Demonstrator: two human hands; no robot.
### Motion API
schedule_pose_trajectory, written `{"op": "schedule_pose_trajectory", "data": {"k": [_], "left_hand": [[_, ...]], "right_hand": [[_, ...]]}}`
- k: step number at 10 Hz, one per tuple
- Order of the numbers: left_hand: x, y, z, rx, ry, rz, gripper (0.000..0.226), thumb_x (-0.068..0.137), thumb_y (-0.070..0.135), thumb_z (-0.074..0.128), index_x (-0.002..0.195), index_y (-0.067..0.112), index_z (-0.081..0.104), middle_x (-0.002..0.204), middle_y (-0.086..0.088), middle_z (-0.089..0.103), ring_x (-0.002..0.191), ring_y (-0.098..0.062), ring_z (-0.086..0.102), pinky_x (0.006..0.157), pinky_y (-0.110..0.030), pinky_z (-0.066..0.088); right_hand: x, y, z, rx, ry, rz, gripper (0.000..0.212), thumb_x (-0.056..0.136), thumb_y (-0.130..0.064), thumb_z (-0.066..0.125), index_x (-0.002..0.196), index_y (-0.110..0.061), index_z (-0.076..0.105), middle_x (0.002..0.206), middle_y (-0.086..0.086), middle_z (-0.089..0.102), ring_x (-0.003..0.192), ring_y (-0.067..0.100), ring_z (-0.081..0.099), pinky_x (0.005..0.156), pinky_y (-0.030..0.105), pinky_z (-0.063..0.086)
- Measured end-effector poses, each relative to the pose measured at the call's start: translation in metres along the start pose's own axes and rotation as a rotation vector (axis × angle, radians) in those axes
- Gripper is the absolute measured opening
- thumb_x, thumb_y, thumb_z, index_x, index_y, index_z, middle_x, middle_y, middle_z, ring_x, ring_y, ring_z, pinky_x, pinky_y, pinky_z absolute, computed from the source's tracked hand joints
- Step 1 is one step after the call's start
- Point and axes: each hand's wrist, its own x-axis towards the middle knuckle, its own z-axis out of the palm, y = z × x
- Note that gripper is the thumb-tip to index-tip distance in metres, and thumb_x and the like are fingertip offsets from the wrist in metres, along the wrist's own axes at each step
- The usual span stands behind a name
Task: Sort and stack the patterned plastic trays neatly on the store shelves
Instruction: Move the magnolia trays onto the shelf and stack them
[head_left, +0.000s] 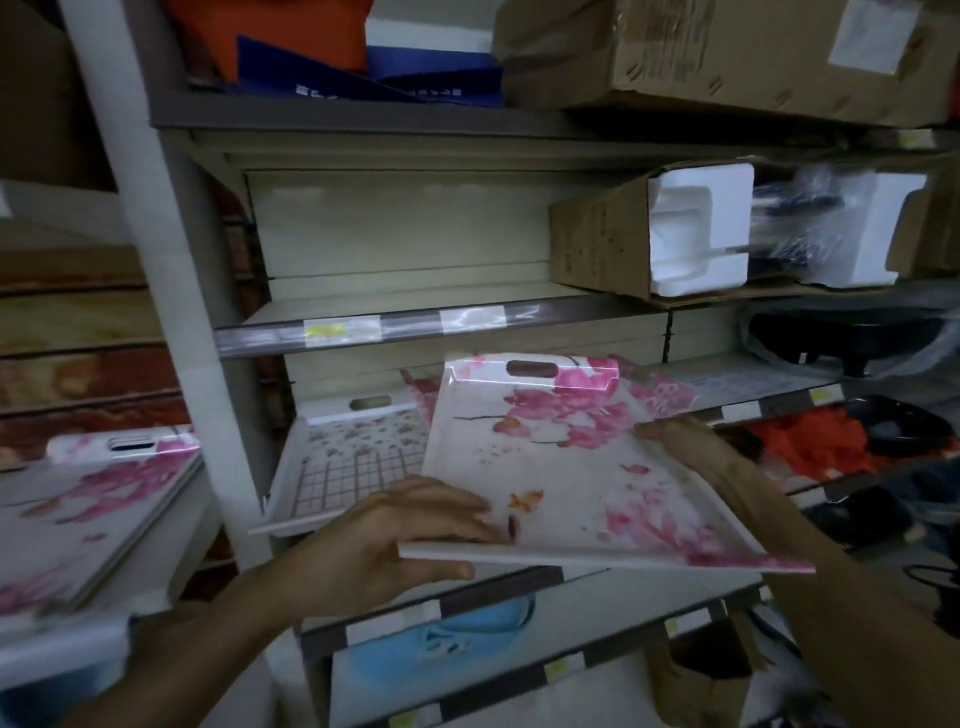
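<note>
**Pink-flower tray held over the shelf**

From my feed, a stack of floral trays (98, 499) sits far left. My left hand (384, 535) pinches the near corner of the pink-flower tray (571, 478), which overlaps a grid-patterned tray (343, 467) on the shelf (467, 592). My right hand (691, 447) clasps its right edge.

A grid-patterned tray (347, 470) lies on the shelf (524, 587).

No text is legible; the shelf labels (324, 330) and box printing (587, 244) are blurred.
</note>
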Motion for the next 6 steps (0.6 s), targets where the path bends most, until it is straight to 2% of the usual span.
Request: {"op": "schedule_pose_trajectory", "data": {"k": [1,2,3,4,5,6], "left_hand": [[-0.028,0.003,-0.018,0.158,-0.056,-0.106,0.062,0.078,0.042,0.075,0.135,0.025,0.056,0.147,0.013,0.048,0.143,-0.005,0.032,0.119,-0.026,0.026],[-0.057,0.004,-0.031,0.183,0.028,-0.300,0.065,0.081,0.022,0.075,0.139,0.028,0.047,0.152,0.018,0.032,0.144,0.004,0.022,0.115,-0.007,0.018],[-0.087,0.001,-0.025,-0.082,0.390,-0.650,0.051,0.089,0.005,0.066,0.134,0.025,0.053,0.137,0.012,0.053,0.126,-0.005,0.054,0.094,-0.003,0.042],[-0.102,0.003,-0.012,-0.529,0.707,-0.957,0.017,0.095,0.026,0.060,0.109,0.021,0.069,0.109,-0.006,0.074,0.092,-0.017,0.074,0.070,-0.022,0.059],[-0.114,0.009,-0.009,-0.654,0.797,-1.079,0.027,0.096,0.038,0.055,0.096,0.019,0.074,0.099,-0.009,0.077,0.087,-0.027,0.074,0.070,-0.037,0.059],[-0.129,0.015,-0.017,-0.681,0.865,-1.099,0.028,0.096,0.032,0.056,0.111,0.012,0.069,0.102,-0.014,0.076,0.090,-0.031,0.074,0.069,-0.041,0.062]], "right_hand": [[-0.016,-0.001,0.011,0.032,-0.033,-0.008,0.024,0.094,-0.022,0.059,0.109,-0.004,0.065,0.111,0.019,0.068,0.093,0.032,0.065,0.076,0.038,0.055],[-0.032,-0.005,0.026,0.077,-0.041,-0.010,0.020,0.093,-0.023,0.061,0.100,-0.006,0.066,0.084,0.008,0.066,0.070,0.021,0.062,0.053,0.027,0.047],[-0.050,-0.009,0.049,0.183,-0.090,-0.031,0.012,0.092,-0.021,0.064,0.091,-0.010,0.067,0.075,0.003,0.067,0.063,0.018,0.064,0.044,0.017,0.047],[-0.065,-0.016,0.080,0.268,-0.151,-0.050,0.009,0.091,-0.019,0.066,0.087,-0.011,0.069,0.080,0.004,0.069,0.067,0.022,0.066,0.052,0.021,0.052],[-0.078,-0.029,0.112,0.316,-0.202,-0.084,0.013,0.091,-0.019,0.065,0.083,-0.011,0.072,0.074,0.002,0.072,0.059,0.020,0.069,0.047,0.022,0.051],[-0.089,-0.045,0.146,0.344,-0.269,-0.126,0.018,0.094,-0.018,0.062,0.078,-0.015,0.071,0.054,-0.008,0.071,0.044,0.008,0.066,0.037,0.014,0.045]]}}
